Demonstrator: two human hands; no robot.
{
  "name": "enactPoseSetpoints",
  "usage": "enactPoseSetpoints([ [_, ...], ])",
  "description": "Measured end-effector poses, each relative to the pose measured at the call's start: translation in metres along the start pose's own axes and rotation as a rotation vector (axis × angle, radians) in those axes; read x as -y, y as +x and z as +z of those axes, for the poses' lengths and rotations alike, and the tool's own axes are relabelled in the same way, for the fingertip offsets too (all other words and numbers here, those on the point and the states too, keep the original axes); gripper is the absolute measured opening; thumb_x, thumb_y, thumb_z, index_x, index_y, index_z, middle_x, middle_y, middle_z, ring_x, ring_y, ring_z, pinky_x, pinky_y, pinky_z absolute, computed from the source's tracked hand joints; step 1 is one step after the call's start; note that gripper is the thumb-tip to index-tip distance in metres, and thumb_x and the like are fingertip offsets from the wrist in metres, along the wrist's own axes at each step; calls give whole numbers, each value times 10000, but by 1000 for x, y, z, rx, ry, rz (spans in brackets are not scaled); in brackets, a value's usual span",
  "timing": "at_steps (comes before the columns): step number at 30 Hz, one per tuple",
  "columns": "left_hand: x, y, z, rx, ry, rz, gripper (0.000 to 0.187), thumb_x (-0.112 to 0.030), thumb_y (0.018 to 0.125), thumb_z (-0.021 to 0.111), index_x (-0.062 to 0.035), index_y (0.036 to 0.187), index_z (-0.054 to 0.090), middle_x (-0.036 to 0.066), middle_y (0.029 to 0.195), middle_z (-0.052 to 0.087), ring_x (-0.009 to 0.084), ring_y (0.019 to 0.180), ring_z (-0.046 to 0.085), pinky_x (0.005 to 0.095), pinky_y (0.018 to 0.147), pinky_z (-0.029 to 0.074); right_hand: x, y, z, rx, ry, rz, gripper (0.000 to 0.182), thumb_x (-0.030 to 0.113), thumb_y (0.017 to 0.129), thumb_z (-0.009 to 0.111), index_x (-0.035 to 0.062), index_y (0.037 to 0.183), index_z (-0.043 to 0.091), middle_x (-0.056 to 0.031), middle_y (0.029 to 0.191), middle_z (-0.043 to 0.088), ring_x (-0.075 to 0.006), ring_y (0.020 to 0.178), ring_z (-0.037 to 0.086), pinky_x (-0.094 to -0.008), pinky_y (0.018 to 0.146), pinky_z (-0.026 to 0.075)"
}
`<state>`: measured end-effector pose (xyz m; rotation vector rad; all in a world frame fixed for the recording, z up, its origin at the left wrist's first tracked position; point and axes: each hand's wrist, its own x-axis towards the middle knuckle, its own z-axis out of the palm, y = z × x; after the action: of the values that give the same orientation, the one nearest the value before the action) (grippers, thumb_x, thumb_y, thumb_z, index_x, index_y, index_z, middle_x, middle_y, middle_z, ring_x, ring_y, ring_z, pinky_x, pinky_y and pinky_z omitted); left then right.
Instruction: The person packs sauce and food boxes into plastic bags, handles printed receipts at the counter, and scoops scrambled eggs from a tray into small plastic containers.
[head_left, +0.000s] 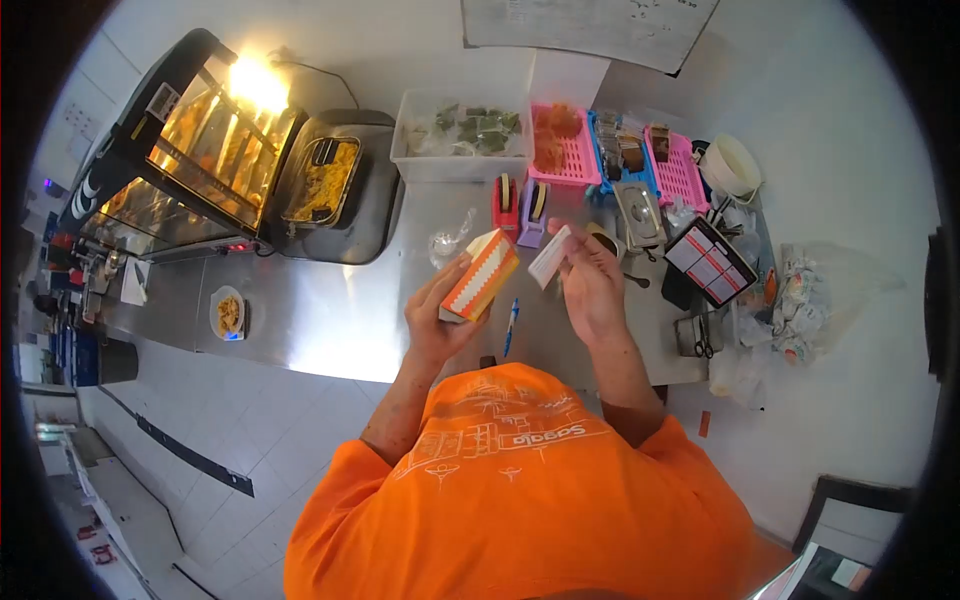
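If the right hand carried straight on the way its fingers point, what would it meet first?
Most likely the purple tape dispenser, just ahead and slightly to the left. Depth is unclear in this single view: the right hand, holding a white slip, might pass above it instead.

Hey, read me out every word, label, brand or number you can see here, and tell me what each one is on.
"Sagga", with the ending unclear: orange shirt.
Slip in the right hand: print too small to read.
Tablet screen: too small to read.
Whiteboard: marks too faint to read.
Food warmer label: too blurred to read.
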<state>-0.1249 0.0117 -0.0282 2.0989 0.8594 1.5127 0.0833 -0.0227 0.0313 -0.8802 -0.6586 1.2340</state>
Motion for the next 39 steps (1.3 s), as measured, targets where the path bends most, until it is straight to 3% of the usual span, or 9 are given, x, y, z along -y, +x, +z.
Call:
enactPoseSetpoints([
  [1,-5,3,0,-9,-25,-13,608,-65,656,824,-4,1218,600,201,1215,642,349,1125,634,392,943,522,6,-4,9,45,-119,-6,100,139,905,654,61,967,663,-35,1205,568,-156,1188,492,-344,1036,353],
  [4,-22,12,1,-43,5,0,593,-80,663,835,2,1199,596,202,1215,642,345,1131,632,394,948,519,-4,-13,19,147,-355,-194,92,124,874,679,44,918,664,-72,1209,561,-189,1205,480,-352,1035,352],
  [13,-34,20,6,-142,56,147,586,-99,675,832,23,1202,606,212,1184,645,406,1151,606,500,983,487,-15,-20,42,-59,-885,-705,227,125,740,824,67,881,655,-103,1198,532,-249,1138,513,-360,956,405],
  [25,-35,19,5,-53,0,70,599,-46,658,833,31,1207,606,206,1204,642,402,1160,600,472,982,494,-19,-20,34,-80,-948,-677,257,121,737,830,59,906,647,-118,1194,493,-251,1116,533,-347,915,439],
  [28,-40,21,9,-37,-23,40,598,-46,659,832,31,1207,606,197,1208,643,397,1160,602,465,984,493,-39,-15,31,-104,-842,-776,375,126,783,801,64,1088,593,-111,1216,489,-230,1124,529,-334,923,434],
  [31,-39,22,7,-44,-14,71,596,-47,661,832,27,1208,607,195,1211,642,394,1155,605,455,980,497,-43,-20,45,-150,-447,-661,553,126,826,767,60,1280,460,-104,1248,479,-200,1138,513,-322,927,426],
  [35,-39,20,4,-44,3,134,604,-44,658,834,27,1212,603,201,1217,639,384,1149,612,433,969,505,-19,-4,27,-168,-445,-511,703,126,823,767,35,1375,341,-112,1325,437,-197,1183,487,-330,949,427],
  [37,-46,16,7,-36,-63,-34,610,-41,654,836,31,1212,601,206,1217,639,372,1145,617,422,966,505,-25,2,17,-41,-386,-422,751,126,802,787,26,1387,325,-117,1360,411,-210,1207,477,-341,979,422],
  [39,-50,14,8,-32,-115,-141,617,-38,649,837,35,1213,598,211,1219,637,362,1141,623,412,961,505,-29,-5,22,30,-415,-477,780,124,784,800,31,1392,320,-122,1371,407,-220,1219,472,-353,1011,409],
])
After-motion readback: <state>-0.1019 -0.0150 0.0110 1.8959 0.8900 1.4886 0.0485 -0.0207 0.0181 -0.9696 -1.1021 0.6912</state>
